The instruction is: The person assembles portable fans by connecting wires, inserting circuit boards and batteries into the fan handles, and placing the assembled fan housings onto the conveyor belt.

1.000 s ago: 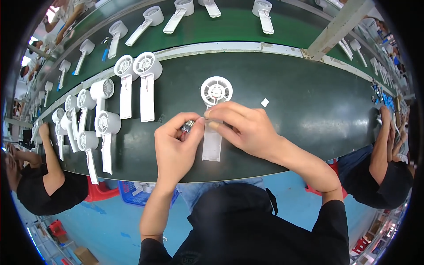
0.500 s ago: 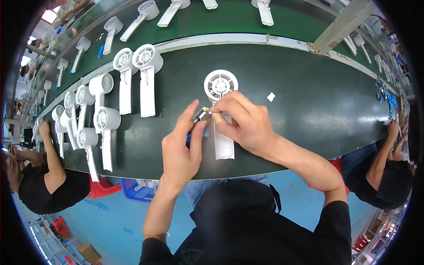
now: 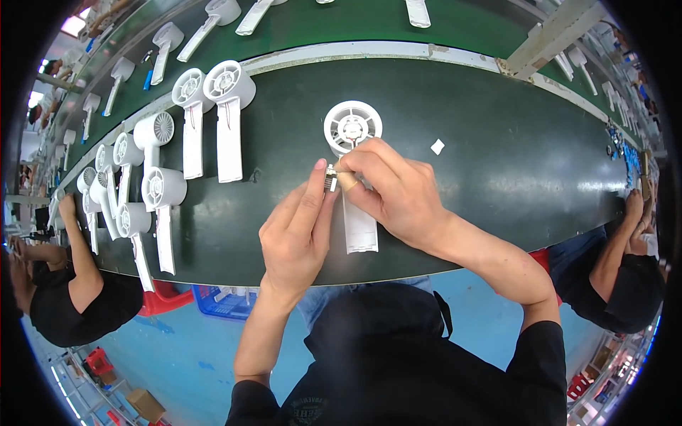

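My left hand point(image 3: 293, 231) is closed, pinching a small circuit board point(image 3: 331, 185) between thumb and fingertips. My right hand point(image 3: 394, 186) is closed too, its thumb and forefinger meeting the board's upper end on a small white connector point(image 3: 332, 170); the fingers partly hide it. Under both hands lies a white handheld fan point(image 3: 360, 231), its round grille away from me and its open handle pointing toward me. The right hand covers the middle of this fan.
Several white fans point(image 3: 229, 135) stand at the left of the dark green table point(image 3: 490, 213). A small white square point(image 3: 437, 147) lies right of the fan. Beyond a pale rail, more fans rest on a green belt point(image 3: 369, 21). Blue parts point(image 3: 631, 160) are heaped far right. Co-workers sit on both sides.
My left hand has turned the board more upright, and its fingers have come closer together. A blue piece seen beneath that hand is now hidden. Fans on the belt have shifted left.
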